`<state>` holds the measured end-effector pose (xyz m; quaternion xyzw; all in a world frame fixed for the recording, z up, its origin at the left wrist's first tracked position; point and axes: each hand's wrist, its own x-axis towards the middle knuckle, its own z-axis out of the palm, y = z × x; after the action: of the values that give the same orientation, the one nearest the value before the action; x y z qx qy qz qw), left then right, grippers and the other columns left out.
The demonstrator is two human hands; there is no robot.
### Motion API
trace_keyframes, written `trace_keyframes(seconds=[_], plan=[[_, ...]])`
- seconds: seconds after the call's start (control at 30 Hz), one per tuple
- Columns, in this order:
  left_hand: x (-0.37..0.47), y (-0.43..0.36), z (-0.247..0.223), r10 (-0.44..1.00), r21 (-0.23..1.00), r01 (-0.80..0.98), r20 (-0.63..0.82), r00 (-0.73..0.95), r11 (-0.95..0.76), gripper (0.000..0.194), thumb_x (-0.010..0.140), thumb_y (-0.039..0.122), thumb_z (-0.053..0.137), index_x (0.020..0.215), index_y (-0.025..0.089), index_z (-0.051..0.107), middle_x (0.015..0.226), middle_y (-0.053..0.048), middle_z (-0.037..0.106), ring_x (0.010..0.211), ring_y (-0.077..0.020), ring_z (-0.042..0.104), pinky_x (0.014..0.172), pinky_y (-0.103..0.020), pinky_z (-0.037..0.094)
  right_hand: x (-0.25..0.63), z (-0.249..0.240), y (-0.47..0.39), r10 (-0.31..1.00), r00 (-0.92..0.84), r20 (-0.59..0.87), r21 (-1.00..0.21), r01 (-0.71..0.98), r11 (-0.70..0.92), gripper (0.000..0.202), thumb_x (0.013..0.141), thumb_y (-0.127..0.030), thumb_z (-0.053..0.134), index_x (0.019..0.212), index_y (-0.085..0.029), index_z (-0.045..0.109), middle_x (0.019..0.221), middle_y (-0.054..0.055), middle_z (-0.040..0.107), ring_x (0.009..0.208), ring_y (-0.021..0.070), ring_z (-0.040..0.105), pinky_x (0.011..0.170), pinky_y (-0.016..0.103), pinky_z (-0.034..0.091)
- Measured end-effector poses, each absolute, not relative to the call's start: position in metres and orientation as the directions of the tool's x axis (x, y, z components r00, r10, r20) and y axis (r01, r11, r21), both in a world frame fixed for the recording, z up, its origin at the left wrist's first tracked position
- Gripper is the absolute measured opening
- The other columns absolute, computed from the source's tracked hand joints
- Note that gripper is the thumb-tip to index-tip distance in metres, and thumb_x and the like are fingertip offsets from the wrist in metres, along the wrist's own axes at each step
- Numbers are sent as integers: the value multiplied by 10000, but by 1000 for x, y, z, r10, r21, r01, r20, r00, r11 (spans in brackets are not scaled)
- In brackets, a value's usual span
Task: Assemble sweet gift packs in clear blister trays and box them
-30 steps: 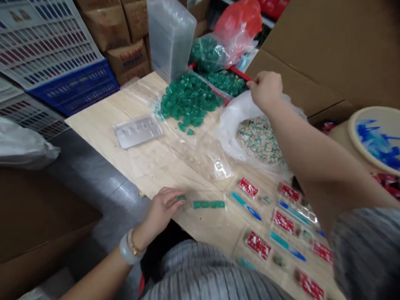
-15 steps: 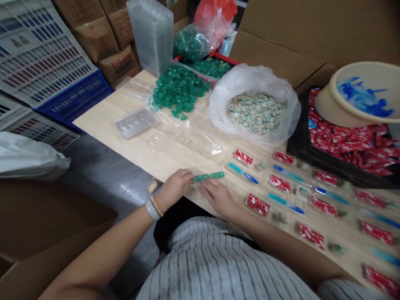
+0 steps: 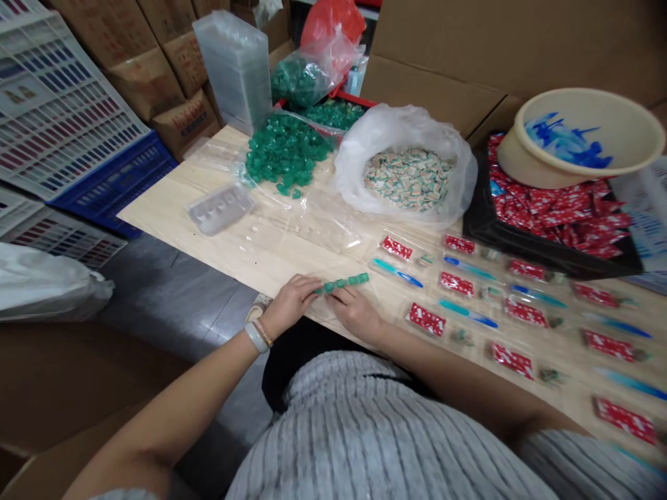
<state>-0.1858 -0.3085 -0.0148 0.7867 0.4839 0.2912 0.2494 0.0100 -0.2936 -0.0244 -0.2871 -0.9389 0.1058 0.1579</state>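
Observation:
A short row of green translucent pieces (image 3: 346, 282) lies at the near edge of the table, between my hands. My left hand (image 3: 292, 300) has its fingers closed around the row's left end. On the near side, the curled fingers of my right hand (image 3: 356, 314) press against the middle of the row. Whatever clear holder may sit under the pieces is too faint to make out. To the right are clear trays with red printed packets (image 3: 426, 319) and blue toothbrush-like handles (image 3: 398, 272).
A heap of green pieces (image 3: 289, 149) lies farther back, beside stacked clear trays (image 3: 234, 69). One empty clear tray (image 3: 220, 209) rests at left. A white bag (image 3: 359, 149) holds small printed pieces. At right, a cream bowl (image 3: 513, 156) sits over a black crate (image 3: 476, 232) of red packets.
The view has shifted slightly, so the table's contents appear farther left and the right side shows more. Both hands stay at the green row, with little finger movement.

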Motion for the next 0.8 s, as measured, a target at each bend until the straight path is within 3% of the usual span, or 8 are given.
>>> trace_keyframes(seconds=[0.2, 0.37, 0.5, 0.7, 0.8], plan=[[-176, -311, 3, 915, 577, 727, 93, 393, -371, 217, 829, 166, 476, 1002, 154, 607, 981, -84, 593, 934, -181, 531, 845, -330, 445, 8, -17, -292, 586, -788, 187, -270, 533, 802, 285, 867, -106, 359, 962, -124, 627, 880, 109, 586, 818, 195, 495, 745, 336, 459], [-172, -309, 6, 926, 519, 781, 58, 372, -346, 205, 828, 139, 463, 972, 145, 609, 888, -79, 614, 895, -193, 522, 827, -335, 429, 8, -14, -291, 659, -731, 178, -397, 559, 727, 234, 845, -112, 408, 890, -115, 637, 864, 106, 582, 815, 188, 486, 747, 344, 456], [-170, -312, 6, 920, 456, 808, 69, 386, -373, 213, 840, 154, 449, 998, 140, 591, 920, -77, 600, 919, -201, 493, 832, -342, 421, 14, -11, -292, 671, -723, 165, -500, 525, 688, 195, 825, -109, 441, 848, -133, 633, 893, 100, 584, 844, 187, 486, 778, 355, 449], [-169, -316, 7, 929, 388, 846, 93, 359, -366, 334, 835, 188, 470, 1166, 143, 488, 1120, -96, 526, 1017, -211, 458, 861, -354, 401, 22, -10, -289, 617, -763, 192, -540, 443, 716, 177, 809, -95, 430, 787, -150, 597, 884, 92, 582, 865, 191, 498, 802, 349, 446], [-169, -315, 8, 949, 393, 865, 84, 305, -312, 383, 797, 257, 545, 1162, 152, 491, 1102, -93, 532, 999, -223, 460, 849, -364, 390, 25, -9, -288, 705, -691, 159, -634, 476, 610, 135, 779, -93, 432, 807, -162, 545, 828, 73, 561, 803, 178, 511, 729, 325, 456]])
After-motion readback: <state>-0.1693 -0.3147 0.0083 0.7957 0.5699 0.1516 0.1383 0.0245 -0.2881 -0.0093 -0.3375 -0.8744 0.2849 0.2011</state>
